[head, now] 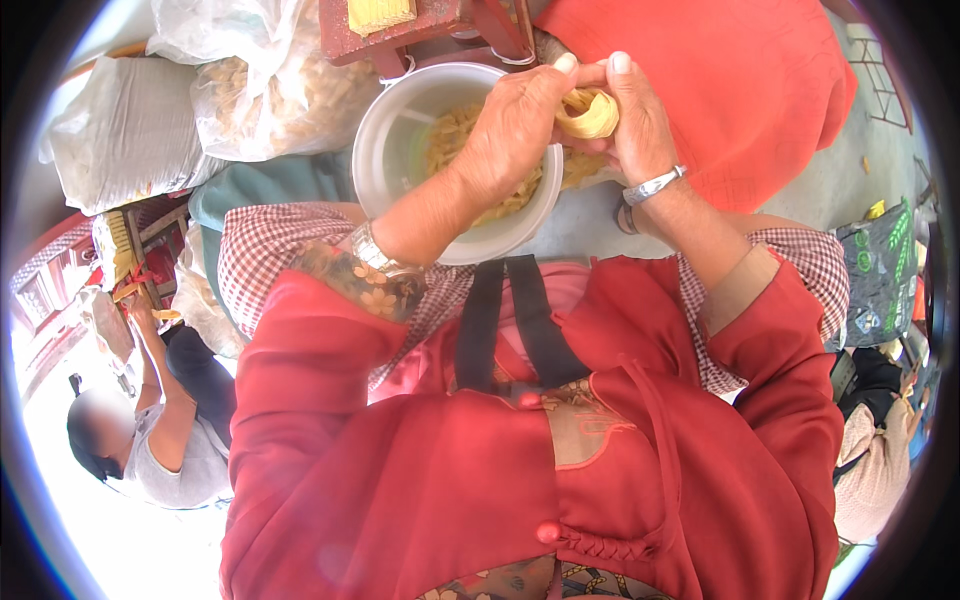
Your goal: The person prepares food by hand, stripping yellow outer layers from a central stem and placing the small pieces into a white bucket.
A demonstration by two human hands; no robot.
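My left hand (pixel 514 124) and my right hand (pixel 641 120) meet above the right rim of a round white plastic tub (pixel 375 142). Between them they hold a looped, pale yellow strip (pixel 590 114), its layers curled into a ring with a hole in the middle. Both thumbs point away from me, their tips near each other just beyond the loop. Several of my fingers are hidden behind it. Many yellowish pieces (pixel 454 142) lie in the tub. A metal watch is on my left wrist, and a silver bangle is on the right.
Beyond the tub stands a red wooden stool (pixel 435 26) with a yellow ridged block (pixel 381 13) on it. Clear plastic bags (pixel 262 90) of pale pieces sit at left, red cloth (pixel 697 90) at right. One person (pixel 172 435) works at far left, another (pixel 874 465) sits at far right.
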